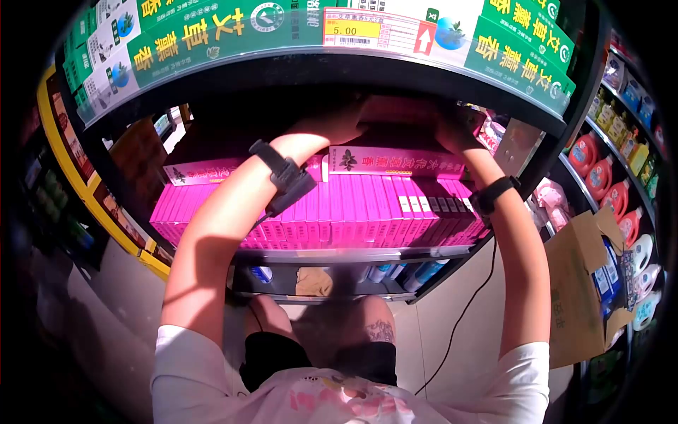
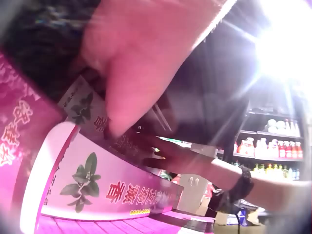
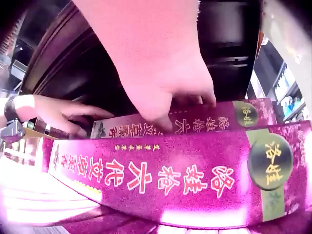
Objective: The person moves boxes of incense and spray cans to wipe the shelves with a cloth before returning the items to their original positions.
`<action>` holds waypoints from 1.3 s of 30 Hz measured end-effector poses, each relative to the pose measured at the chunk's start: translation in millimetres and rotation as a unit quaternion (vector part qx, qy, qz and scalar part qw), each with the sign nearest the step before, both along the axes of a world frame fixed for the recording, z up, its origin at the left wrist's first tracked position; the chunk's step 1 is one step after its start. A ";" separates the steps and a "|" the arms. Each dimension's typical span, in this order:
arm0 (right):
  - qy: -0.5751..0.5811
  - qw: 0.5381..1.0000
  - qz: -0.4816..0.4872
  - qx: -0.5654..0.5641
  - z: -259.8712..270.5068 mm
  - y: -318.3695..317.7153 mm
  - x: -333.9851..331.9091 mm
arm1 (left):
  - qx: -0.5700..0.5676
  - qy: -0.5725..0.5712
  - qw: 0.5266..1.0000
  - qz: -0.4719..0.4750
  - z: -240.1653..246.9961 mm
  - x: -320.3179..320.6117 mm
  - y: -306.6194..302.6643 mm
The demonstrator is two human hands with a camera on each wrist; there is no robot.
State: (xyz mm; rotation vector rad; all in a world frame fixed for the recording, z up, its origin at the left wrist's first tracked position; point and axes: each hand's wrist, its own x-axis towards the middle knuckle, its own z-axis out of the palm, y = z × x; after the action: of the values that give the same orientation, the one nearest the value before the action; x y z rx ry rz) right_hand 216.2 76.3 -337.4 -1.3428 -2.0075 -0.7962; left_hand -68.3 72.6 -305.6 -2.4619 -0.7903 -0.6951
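Both hands reach in under the upper shelf, at the two ends of a long pink incense box [image 3: 195, 118] lying behind another pink incense box [image 3: 170, 175]. My left hand [image 1: 339, 124] grips one end, its thumb on the printed front face in the left wrist view and its other fingers mostly hidden behind. At the other end my right hand [image 3: 165, 83] comes down from above, thumb on the front and fingers over the top edge. The front box rests on a packed row of upright pink boxes [image 1: 318, 212].
Green boxes [image 1: 191, 39] fill the upper shelf close above the forearms, behind a price label [image 1: 353, 32]. Another pink box [image 1: 205, 173] lies at the left on the row. An opened carton [image 1: 572, 290] stands at the right, near shelves of bottles [image 1: 600, 177].
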 end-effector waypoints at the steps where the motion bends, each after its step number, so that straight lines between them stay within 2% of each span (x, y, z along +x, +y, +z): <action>1: -0.002 1.000 -0.001 0.003 4.6 -11.2 -6.9 | 0.003 -0.002 1.000 -0.001 -4.1 0.1 7.3; 3: -0.069 0.993 -0.089 0.019 17.2 -32.0 -18.3 | 0.074 -0.096 0.992 -0.042 -10.9 -0.5 20.9; 4: -0.153 0.973 -0.097 0.143 13.9 -22.2 -6.5 | 0.116 -0.123 0.984 -0.055 -16.8 -3.3 28.7; 5: -0.152 0.978 -0.101 0.101 17.1 -22.1 -3.6 | 0.025 -0.086 0.996 0.005 -5.5 -6.8 11.0; 7: -0.135 0.984 -0.086 0.084 17.6 -14.4 9.7 | -0.052 -0.082 0.995 0.008 8.9 -10.9 3.2; 9: -0.063 0.997 -0.051 -0.003 46.3 -55.1 0.2 | -0.028 -0.105 0.994 -0.015 12.8 -22.2 -11.6; 11: -0.059 0.998 -0.013 0.007 59.5 -102.7 -19.6 | 0.003 -0.126 0.991 -0.038 17.6 -33.9 -37.0; 13: -0.074 0.997 0.014 -0.035 59.2 -121.5 -12.2 | -0.086 -0.130 0.987 -0.049 16.0 -45.2 -68.5; 14: -0.022 0.995 0.045 -0.091 60.7 -136.2 -18.8 | -0.077 -0.116 0.988 -0.058 7.8 -49.8 -66.4; 15: 0.025 0.984 0.056 -0.168 62.6 -146.1 -22.0 | -0.180 -0.109 0.977 -0.034 14.8 -50.0 -85.4; 17: 0.049 0.969 0.077 -0.231 57.0 -152.0 -25.4 | -0.253 -0.057 0.965 0.027 13.1 -47.3 -88.0; 21: -0.028 0.969 0.023 -0.243 32.4 -139.3 -18.6 | -0.237 -0.042 0.971 0.010 -17.2 -36.0 -67.5; 24: -0.049 0.976 0.009 -0.214 18.1 -131.0 -17.2 | -0.159 -0.013 0.986 -0.044 -39.6 -35.4 -57.7; 25: -0.034 0.982 0.002 -0.184 14.2 -130.1 -17.7 | -0.049 -0.040 0.996 -0.067 -55.1 -35.4 -46.3; 28: -0.026 0.980 -0.029 -0.193 13.6 -122.2 -14.7 | -0.070 -0.034 0.996 -0.053 -52.5 -38.8 -42.2; 30: -0.043 0.988 -0.005 -0.149 10.3 -116.4 -12.9 | 0.005 -0.012 0.999 -0.038 -48.5 -40.9 -45.6; 31: -0.052 0.987 0.005 -0.154 8.6 -113.2 -11.5 | 0.007 -0.012 0.999 -0.037 -46.2 -42.0 -47.0; 34: -0.070 0.976 -0.028 -0.206 20.3 -113.5 -24.4 | -0.107 0.021 0.994 -0.016 -33.4 -38.3 -52.7; 35: -0.057 0.977 -0.003 -0.205 26.6 -109.2 -28.7 | -0.106 0.020 0.994 -0.019 -25.5 -34.4 -53.8; 36: -0.044 0.977 0.022 -0.205 32.6 -102.9 -29.0 | -0.114 0.075 0.991 0.011 -11.4 -30.6 -57.5; 37: -0.064 0.985 0.026 -0.156 31.6 -81.7 -23.5 | -0.123 0.130 0.983 0.040 -2.9 -27.3 -56.9; 39: -0.045 0.975 0.038 -0.214 46.4 -51.6 -21.8 | -0.139 0.171 0.974 0.054 4.4 -17.3 -34.3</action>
State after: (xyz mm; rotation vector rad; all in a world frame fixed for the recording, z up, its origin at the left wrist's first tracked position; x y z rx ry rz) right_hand 194.5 24.7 -291.1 -1.4672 -2.3821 -0.4054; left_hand -85.6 38.3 -301.2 -2.6576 -0.9231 -0.1150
